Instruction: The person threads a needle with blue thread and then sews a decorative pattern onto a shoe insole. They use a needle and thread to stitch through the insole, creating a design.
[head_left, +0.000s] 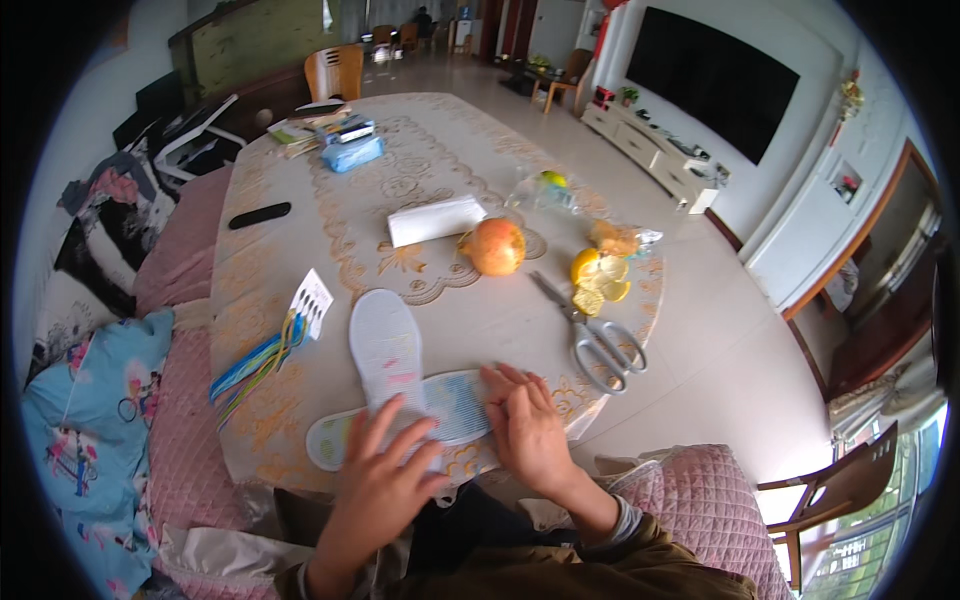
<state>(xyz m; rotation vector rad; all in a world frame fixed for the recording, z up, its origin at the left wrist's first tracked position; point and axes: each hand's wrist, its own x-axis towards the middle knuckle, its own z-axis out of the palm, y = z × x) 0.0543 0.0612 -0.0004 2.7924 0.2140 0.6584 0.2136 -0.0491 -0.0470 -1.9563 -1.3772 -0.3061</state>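
Two embroidered insoles lie crossed on the table before me. The upper white insole (386, 337) points away from me and bears small pink stitching. Beneath it, the other insole (457, 401) lies crosswise, with blue stitching at its right part and green and yellow at its left end. My left hand (394, 480) is spread over the near end of the upper insole, fingers apart; whether it touches is unclear. My right hand (529, 427) has bent fingers at the right end of the lower insole. Its fingertips are partly hidden, so a grip cannot be made out.
Grey-handled scissors (609, 356) lie right, near peeled citrus rind (600, 274). Behind the insoles are a pomegranate (497, 247) and a white box (437, 220). Embroidery threads (262, 360) on a card (311, 300), a black remote control (260, 215) and a blue tissue pack (352, 154) are left.
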